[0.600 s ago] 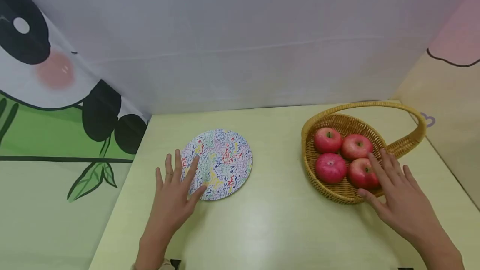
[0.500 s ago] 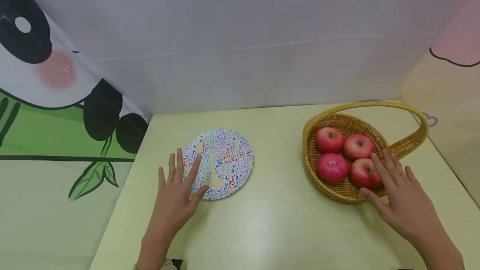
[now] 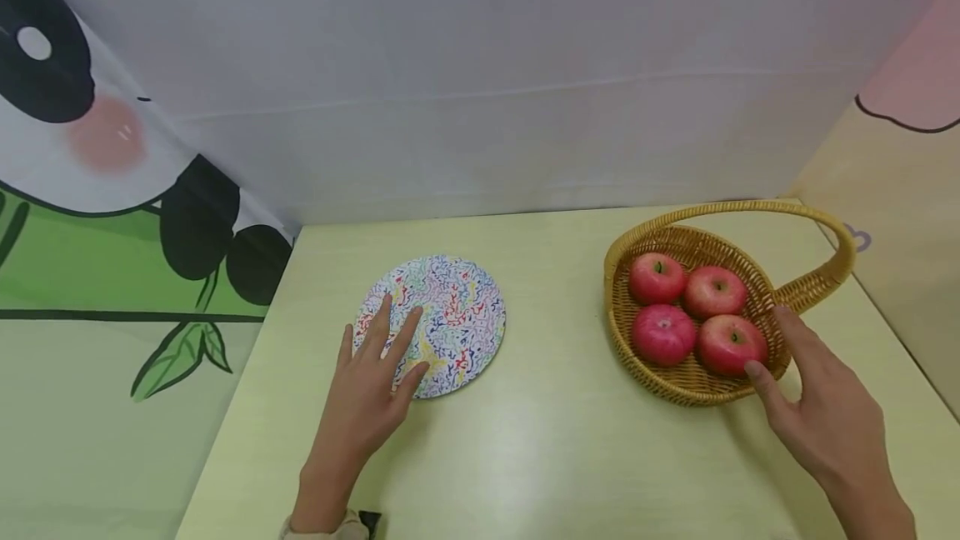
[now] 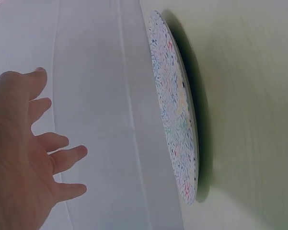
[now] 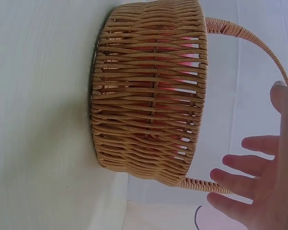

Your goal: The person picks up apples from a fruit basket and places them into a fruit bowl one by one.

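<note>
My left hand (image 3: 363,402) hovers at the left side of a round flat board (image 3: 457,315) with a multicoloured squiggle pattern. The left wrist view shows a gap between its spread fingers and the board (image 4: 170,100), which lies flat. At the near right edge of a wicker basket (image 3: 693,397) is my right hand (image 3: 828,411), fingers stretched and holding nothing. In the right wrist view that hand (image 5: 259,182) stands above the level of the basket's rim. Inside the basket are a red apple (image 3: 656,277), two more apples and a darker pink round fruit (image 3: 663,335).
The basket's tall arched handle (image 3: 750,207) rises over its back and right side. Behind the pale table (image 3: 555,440) hangs a white cloth (image 3: 480,107). A printed panel (image 3: 97,265) borders the left, and a beige wall (image 3: 900,248) the right.
My left hand has shifted right, farther over the board. The right hand has drawn back a little to the right, uncovering the nearest apple. Basket and board stay in place.
</note>
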The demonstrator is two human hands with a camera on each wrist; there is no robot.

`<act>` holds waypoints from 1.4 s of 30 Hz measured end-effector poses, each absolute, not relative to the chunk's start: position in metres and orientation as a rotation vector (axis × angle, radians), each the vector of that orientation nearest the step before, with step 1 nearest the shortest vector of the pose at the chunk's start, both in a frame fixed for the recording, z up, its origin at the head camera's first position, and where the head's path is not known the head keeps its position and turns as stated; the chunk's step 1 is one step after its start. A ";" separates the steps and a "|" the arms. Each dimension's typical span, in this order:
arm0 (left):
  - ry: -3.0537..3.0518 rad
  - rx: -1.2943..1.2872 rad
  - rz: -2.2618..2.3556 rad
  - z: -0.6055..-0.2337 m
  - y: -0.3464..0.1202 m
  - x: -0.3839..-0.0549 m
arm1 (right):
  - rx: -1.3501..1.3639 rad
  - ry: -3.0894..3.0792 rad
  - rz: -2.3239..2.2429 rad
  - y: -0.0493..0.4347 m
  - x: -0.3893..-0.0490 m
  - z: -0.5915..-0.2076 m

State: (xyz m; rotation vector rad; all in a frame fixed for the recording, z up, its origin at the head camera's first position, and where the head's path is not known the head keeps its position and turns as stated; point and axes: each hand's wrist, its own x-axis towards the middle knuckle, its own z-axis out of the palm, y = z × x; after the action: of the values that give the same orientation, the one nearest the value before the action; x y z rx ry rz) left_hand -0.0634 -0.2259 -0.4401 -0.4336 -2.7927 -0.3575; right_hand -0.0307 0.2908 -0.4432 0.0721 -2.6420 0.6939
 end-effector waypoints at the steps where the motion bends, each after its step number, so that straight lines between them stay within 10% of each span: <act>1: -2.774 -0.446 -0.363 -0.440 -0.224 -0.064 | 0.050 -2.631 0.700 0.290 -0.031 -0.443; 42: -2.513 -0.698 -0.929 -0.441 -0.119 -0.082 | -0.662 -2.499 0.982 0.294 -0.042 -0.460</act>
State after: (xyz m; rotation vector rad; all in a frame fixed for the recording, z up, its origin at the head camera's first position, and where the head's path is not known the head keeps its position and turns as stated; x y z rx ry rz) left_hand -0.0816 -0.1192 -0.4408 -0.6981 -2.5132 -0.9293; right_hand -0.0422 0.2942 -0.4603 -0.6617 -2.4987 0.9820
